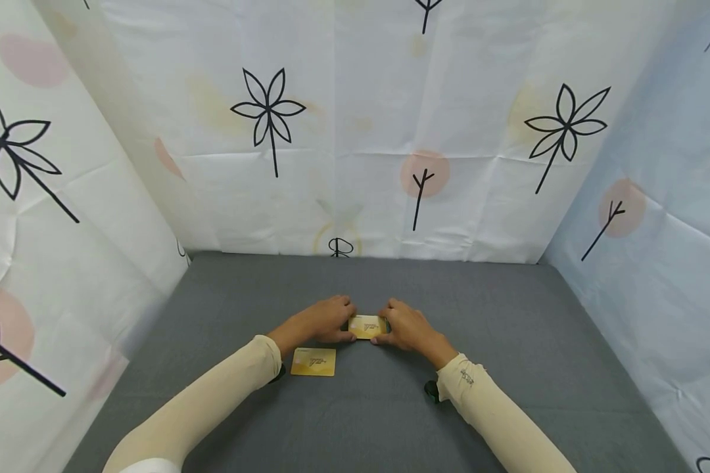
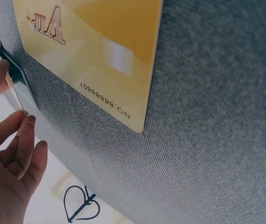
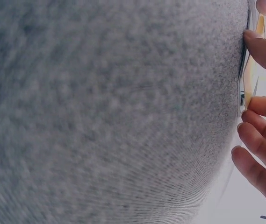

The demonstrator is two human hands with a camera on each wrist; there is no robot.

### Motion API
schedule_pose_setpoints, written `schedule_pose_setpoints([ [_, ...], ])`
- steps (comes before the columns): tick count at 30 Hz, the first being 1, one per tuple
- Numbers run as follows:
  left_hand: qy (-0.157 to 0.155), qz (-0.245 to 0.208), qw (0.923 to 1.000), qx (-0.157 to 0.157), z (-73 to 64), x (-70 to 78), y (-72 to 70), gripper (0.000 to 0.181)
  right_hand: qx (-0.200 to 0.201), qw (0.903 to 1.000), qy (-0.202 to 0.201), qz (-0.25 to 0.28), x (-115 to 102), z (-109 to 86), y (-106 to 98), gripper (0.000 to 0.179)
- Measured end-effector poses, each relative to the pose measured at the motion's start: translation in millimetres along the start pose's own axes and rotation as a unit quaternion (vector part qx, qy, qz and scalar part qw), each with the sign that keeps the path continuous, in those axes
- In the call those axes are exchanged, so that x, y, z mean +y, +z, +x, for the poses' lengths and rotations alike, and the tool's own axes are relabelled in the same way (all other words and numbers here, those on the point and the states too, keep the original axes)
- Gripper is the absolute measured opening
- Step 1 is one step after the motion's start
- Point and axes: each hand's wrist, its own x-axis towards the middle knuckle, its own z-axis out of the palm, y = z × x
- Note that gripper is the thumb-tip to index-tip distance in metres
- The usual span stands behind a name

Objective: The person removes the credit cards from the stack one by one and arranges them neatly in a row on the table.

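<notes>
Both hands hold a gold card point(image 1: 367, 326) with dark lettering, flat and centred in front of the person. My left hand point(image 1: 327, 320) pinches its left edge, thumb on the near corner and fingers on the far one. At the opposite edge my right hand point(image 1: 413, 328) grips the same way. Below the held card, the left wrist view shows a dark, flat, glossy piece point(image 2: 20, 77) close to the cloth. A second gold card point(image 1: 313, 362), marked VIP with a number in the left wrist view, lies on the cloth near my left wrist.
A dark grey cloth point(image 1: 378, 420) covers the table. White fabric walls point(image 1: 355, 125) with printed flowers and trees stand at the back and on both sides. Beige sleeves point(image 1: 213, 401) cover both forearms, with a dark wrist device point(image 1: 432, 391) under the right cuff.
</notes>
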Motion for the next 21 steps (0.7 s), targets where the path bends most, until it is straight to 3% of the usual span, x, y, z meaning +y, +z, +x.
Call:
schedule_pose_setpoints([
  [21,-0.005,-0.023,0.9996,0.013,-7.4,4.8,-0.5,0.05,0.012,0.9999,-0.004,-0.001,0.6,-2.4,-7.0,0.054],
])
